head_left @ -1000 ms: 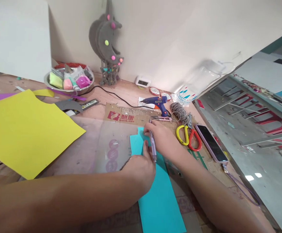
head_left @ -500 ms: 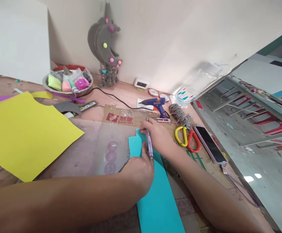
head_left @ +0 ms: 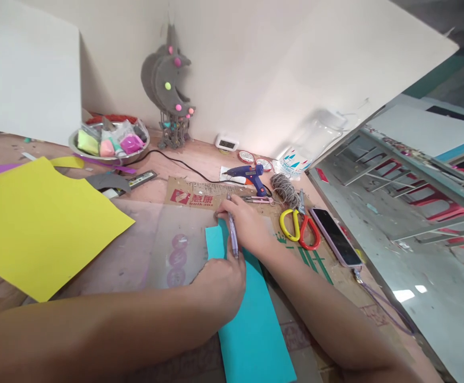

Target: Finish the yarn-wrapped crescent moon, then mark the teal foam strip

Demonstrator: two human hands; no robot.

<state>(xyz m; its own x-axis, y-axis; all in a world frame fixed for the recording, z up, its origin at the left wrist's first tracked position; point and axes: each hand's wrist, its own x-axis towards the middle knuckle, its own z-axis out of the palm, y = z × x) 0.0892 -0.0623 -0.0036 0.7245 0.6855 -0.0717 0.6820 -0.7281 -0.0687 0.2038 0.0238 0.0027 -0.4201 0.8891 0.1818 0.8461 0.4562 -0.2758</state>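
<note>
A long turquoise sheet (head_left: 256, 319) lies on the work surface, with a notch-like step at its far end. My right hand (head_left: 248, 221) is closed around a clear purple pen (head_left: 233, 234) over that far end, its fingertips by the sheet's edge. My left hand (head_left: 220, 284) rests on the sheet just below. Its fingers are curled and one digit reaches up beside the pen, pressing the sheet down. The pen's far tip is partly hidden by the right fingers.
A yellow sheet (head_left: 52, 223) lies at left. Beyond the hands are a blue glue gun (head_left: 248, 173), grey yarn (head_left: 286, 189), scissors (head_left: 309, 231) and a phone (head_left: 336, 236). A metal bowl (head_left: 134, 157) holds clay packets. Grey moon ornament (head_left: 164, 80) hangs by the wall.
The view has shifted slightly, so everything sits a little further left and mostly lower. Both hands keep nearly the same places on the turquoise sheet, with the pen still in the right hand.
</note>
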